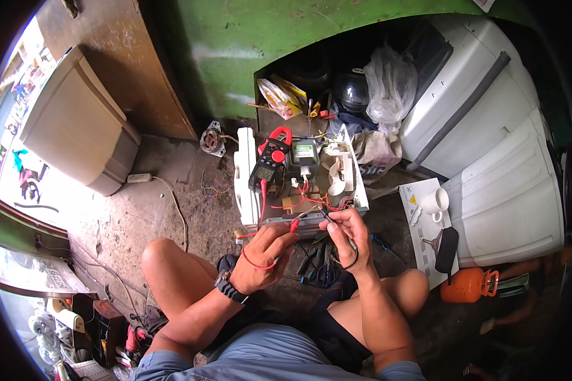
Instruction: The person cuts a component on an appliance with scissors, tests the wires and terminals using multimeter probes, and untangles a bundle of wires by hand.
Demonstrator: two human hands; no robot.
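Observation:
My left hand (pixel 260 257), with a watch at its wrist, is closed on a red test probe (pixel 294 225), its lead looping over the back of the hand. Facing it, my right hand (pixel 347 236) pinches a black test probe (pixel 328 216), whose cable curls below the fingers. The two probe tips are close together; whether they touch anything is too small to tell. Both hands are at the near edge of an opened appliance (pixel 245 171) with red wires (pixel 305 190), a labelled block (pixel 304 152) and a white fan (pixel 337 178). A red and black clamp meter (pixel 271 162) rests on it.
Pliers and other hand tools (pixel 321 270) lie on the floor between my legs. On the right, a white panel (pixel 419 238) bears a white mug (pixel 434 201), near an orange gas canister (pixel 467 286). A loose motor (pixel 213 140) is at the back left.

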